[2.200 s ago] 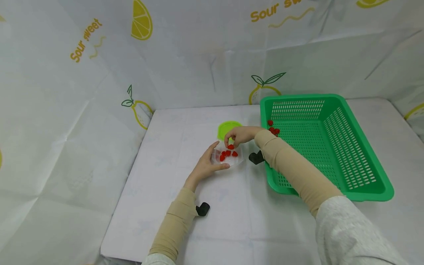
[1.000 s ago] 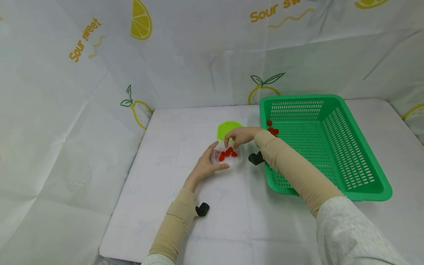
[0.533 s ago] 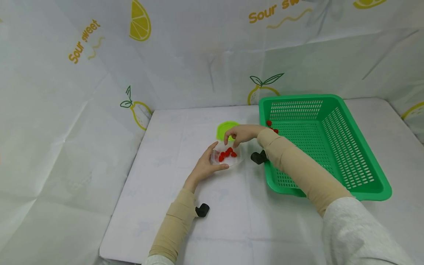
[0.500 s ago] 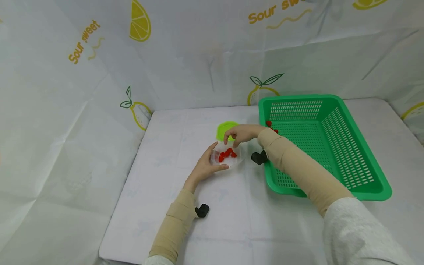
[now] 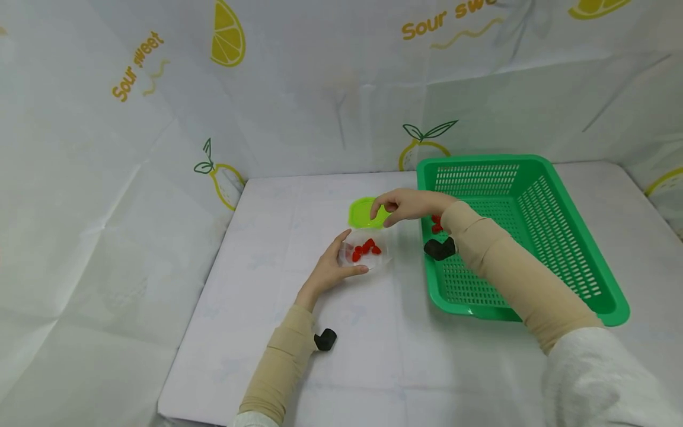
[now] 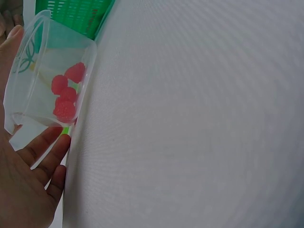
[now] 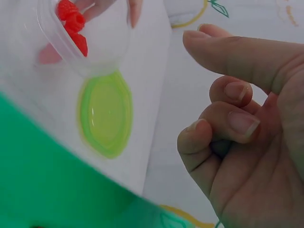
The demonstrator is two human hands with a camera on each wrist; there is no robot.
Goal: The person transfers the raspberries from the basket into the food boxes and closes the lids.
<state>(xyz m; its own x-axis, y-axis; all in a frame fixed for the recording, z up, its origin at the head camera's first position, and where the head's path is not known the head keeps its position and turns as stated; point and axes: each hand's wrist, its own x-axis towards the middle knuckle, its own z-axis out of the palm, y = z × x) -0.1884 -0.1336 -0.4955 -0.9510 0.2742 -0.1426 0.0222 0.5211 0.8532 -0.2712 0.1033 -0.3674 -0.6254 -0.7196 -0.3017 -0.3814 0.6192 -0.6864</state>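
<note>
In the head view my left hand (image 5: 326, 271) holds a small clear plastic container (image 5: 382, 260), thumb at its near side and fingers at its far side. Inside lie several red raspberries (image 5: 366, 248); the left wrist view shows the raspberries (image 6: 66, 95) through the container's wall (image 6: 71, 42). Over the lime-green lid (image 5: 361, 212) and the left rim of a green basket hangs my right hand (image 5: 413, 204). Nothing is between its fingertips; in the right wrist view the right hand (image 7: 247, 123) has its thumb stretched and other fingers loosely bent.
The large green slotted basket (image 5: 586, 237) stands on the right of the white-covered table (image 5: 352, 367). A few more raspberries (image 5: 437, 225) lie at its left inner side, partly behind the right forearm. A white sheet (image 5: 320, 95) with lemon prints hangs behind the table.
A raspberry pinched by the right hand was let go into the container. That hand has since risen and moved right toward the basket. The left hand and container have stayed in place.
</note>
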